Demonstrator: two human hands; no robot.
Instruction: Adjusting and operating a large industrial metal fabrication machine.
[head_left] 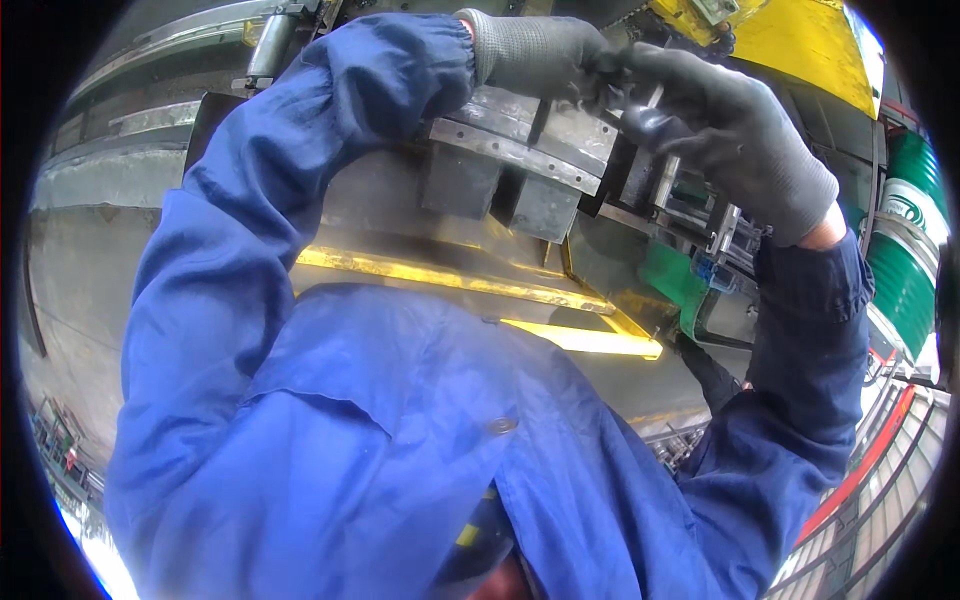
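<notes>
My left hand, in a grey knit glove, reaches over a metal block-like fixture at the top middle. Its fingers are curled and meet the fingertips of my right hand. Anything pinched between them is hidden by the dark finger coating. The right hand, gloved the same way, is also closed, its fingers bent inward. A bright metal rod shows below those fingers and again in the gap between them; whether they grip it or it stands behind them, I cannot tell. Both blue sleeves arch up around the fixture.
Yellow metal bars cross below the fixture. A yellow machine part overhangs at upper right. Beside my right sleeve stand a green and white drum and a green panel. A dark glove-like shape lies near my right forearm.
</notes>
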